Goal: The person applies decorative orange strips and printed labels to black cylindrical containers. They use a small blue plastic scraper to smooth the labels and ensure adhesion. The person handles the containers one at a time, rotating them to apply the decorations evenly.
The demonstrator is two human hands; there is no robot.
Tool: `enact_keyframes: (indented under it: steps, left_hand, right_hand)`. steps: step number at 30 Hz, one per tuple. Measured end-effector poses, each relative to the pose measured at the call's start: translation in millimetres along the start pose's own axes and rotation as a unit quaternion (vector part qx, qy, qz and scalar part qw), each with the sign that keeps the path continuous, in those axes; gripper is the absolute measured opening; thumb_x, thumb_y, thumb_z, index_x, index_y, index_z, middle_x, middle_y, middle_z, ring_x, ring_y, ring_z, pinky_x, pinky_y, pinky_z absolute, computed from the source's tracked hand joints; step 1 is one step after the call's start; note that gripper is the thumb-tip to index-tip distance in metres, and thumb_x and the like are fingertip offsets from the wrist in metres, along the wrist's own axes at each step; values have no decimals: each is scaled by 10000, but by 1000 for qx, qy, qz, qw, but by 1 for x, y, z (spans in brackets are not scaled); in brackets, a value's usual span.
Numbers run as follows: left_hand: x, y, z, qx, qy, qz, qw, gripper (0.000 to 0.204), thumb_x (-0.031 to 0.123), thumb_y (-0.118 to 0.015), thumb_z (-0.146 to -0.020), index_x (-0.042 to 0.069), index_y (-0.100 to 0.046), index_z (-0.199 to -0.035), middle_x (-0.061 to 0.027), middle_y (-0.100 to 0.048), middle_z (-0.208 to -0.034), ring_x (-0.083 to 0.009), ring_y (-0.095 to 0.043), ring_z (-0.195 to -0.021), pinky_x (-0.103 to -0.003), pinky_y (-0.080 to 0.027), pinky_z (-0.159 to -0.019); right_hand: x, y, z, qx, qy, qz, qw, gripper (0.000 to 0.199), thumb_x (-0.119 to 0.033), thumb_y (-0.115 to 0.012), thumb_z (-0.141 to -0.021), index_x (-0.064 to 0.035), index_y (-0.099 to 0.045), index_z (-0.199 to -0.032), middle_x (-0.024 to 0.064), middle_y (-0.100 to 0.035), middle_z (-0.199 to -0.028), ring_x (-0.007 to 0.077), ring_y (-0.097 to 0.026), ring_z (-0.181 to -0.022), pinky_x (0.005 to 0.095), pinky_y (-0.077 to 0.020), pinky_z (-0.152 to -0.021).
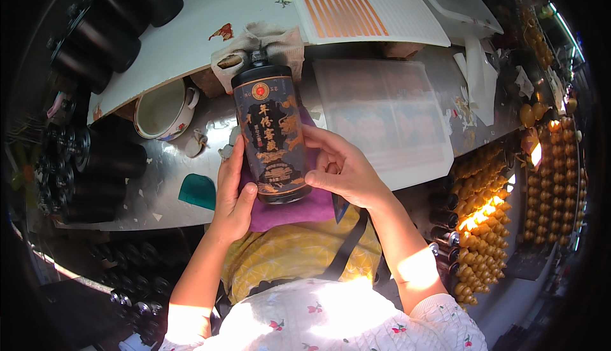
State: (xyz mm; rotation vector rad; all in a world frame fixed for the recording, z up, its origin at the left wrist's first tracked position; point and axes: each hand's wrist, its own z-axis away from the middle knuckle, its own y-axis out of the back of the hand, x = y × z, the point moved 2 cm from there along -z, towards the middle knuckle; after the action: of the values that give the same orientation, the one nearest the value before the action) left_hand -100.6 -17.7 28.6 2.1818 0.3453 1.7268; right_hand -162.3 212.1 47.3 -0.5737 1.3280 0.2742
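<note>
A black bottle (272,138) with a printed front of grey, orange and a round red emblem lies tilted between my two hands, its capped neck pointing away from me. My left hand (234,201) cups its left side, thumb near the lower edge. On the right side, my right hand (344,166) grips it with the thumb at the lower front and the fingers curled, partly hidden. Under the bottle is a purple cloth (299,217) at the edge of the metal table. The neck end is against a crumpled whitish rag (287,42).
A white enamel mug (163,110) and a teal scraper (197,191) are to the left. Translucent printed sheets (382,119) lie right, below a sheet with orange strips (337,4). Black bottles (105,45) crowd the left; gold gourd-shaped pieces (480,236) stand in rows at right.
</note>
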Motion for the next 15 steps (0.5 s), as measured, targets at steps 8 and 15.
enact_keyframes:
  steps: [8, 15]
  left_hand:
    - [-3, -1, -3, -11, -23, -10, 1000, 801, 465, -472, -1005, 41, -153, -1604, -169, -361, -1524, -302, -398, -1282, -428, -248, -1141]
    - [4, 10, -28, -12, -34, -45, 998, 1006, 601, -560, -900, 38, -119, -1608, -185, -388, -1452, -310, -373, -1160, -430, -264, -1115]
  right_hand:
    - [-5, 2, -1, -8, 3, -16, 1000, 916, -63, -782, -825, -130, -278, -1587, 148, -499, -1387, 43, -496, -729, 191, -450, -669]
    - [-30, -3, -20, -9, 140, 203, 969, 1052, -82, -817, -751, -240, -231, -1610, 111, -367, -1512, 120, -543, -824, 252, -495, -703]
